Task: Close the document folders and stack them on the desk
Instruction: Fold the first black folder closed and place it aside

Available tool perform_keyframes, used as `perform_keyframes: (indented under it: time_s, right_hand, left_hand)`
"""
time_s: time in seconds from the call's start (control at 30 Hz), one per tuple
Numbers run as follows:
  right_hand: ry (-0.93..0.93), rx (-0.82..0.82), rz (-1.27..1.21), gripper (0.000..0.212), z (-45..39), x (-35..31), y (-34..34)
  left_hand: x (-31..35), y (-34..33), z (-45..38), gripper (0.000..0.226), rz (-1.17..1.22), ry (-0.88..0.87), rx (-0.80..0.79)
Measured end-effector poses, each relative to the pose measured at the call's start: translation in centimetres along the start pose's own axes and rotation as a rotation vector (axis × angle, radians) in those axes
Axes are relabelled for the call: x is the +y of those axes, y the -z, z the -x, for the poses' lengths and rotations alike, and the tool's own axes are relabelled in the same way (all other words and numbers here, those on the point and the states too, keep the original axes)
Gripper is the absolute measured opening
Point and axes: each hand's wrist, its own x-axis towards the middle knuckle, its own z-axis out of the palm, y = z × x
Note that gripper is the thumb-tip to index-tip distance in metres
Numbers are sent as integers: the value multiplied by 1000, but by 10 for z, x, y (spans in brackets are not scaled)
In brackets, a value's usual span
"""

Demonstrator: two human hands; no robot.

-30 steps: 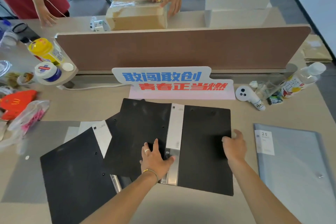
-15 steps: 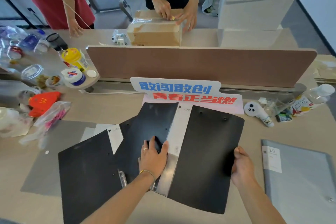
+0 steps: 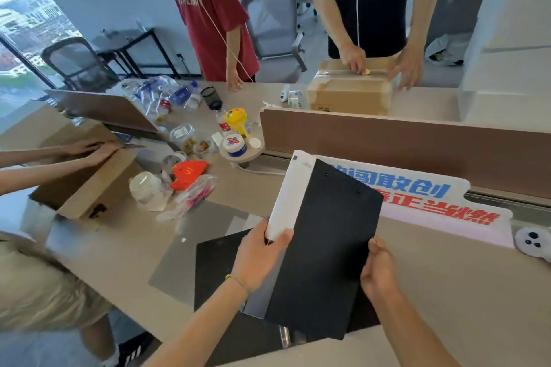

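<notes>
A black document folder [image 3: 325,247] with a white spine label is folded shut and held tilted above the desk [image 3: 447,283]. My left hand [image 3: 259,256] grips its spine edge at the left. My right hand [image 3: 378,271] holds its right edge. Under it a second black folder [image 3: 217,271] lies open on the desk, partly hidden by my left arm and the held folder; its metal clip [image 3: 284,335] shows near the front edge.
A brown partition [image 3: 417,146] with a blue-and-red sign [image 3: 417,197] stands behind. Bottles, cups and bags [image 3: 185,176] clutter the left. Another person's hands rest on a cardboard box [image 3: 86,176] at left. Two people stand across the partition, one taping a box [image 3: 348,95].
The open folder's right cover has swung over and closed, and both hands have lifted the folder off the desk. The view has tilted up and left.
</notes>
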Motion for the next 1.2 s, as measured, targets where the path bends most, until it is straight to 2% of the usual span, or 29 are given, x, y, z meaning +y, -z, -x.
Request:
perform_keyframes:
  time_s: [0.1,0.23,0.37,0.5,0.6,0.67,0.83,0.93,1.2]
  right_hand:
    - [-20,-24,92,25,-7,18,-22]
    - [-49,-50,309,44,-3,31,-37]
    - [-51,-115,435,48,9,32,-37]
    - [74,-109,517,40,23,14,-24]
    - [191,-71,563,40,34,-9,-10]
    - [264,-17,613,41,38,-23,6]
    - [383,129,709,44,44,-61,66]
    - [417,262,777,48,50,-83,114]
    - [422,623,647,35,98,-133,239]
  left_hand:
    - [-13,21,2,36,30,-31,78]
    - [-32,34,6,29,136,-37,90]
    - [-47,30,6,24,174,-49,111]
    - [-57,11,4,35,241,-7,98]
    - [-59,-13,3,29,269,-8,63]
    - [-54,-32,4,26,240,-23,37]
    - [-32,-94,6,41,202,-53,-75]
    - [-12,-134,11,34,199,-74,-140]
    - [37,-245,54,22,113,-119,-413]
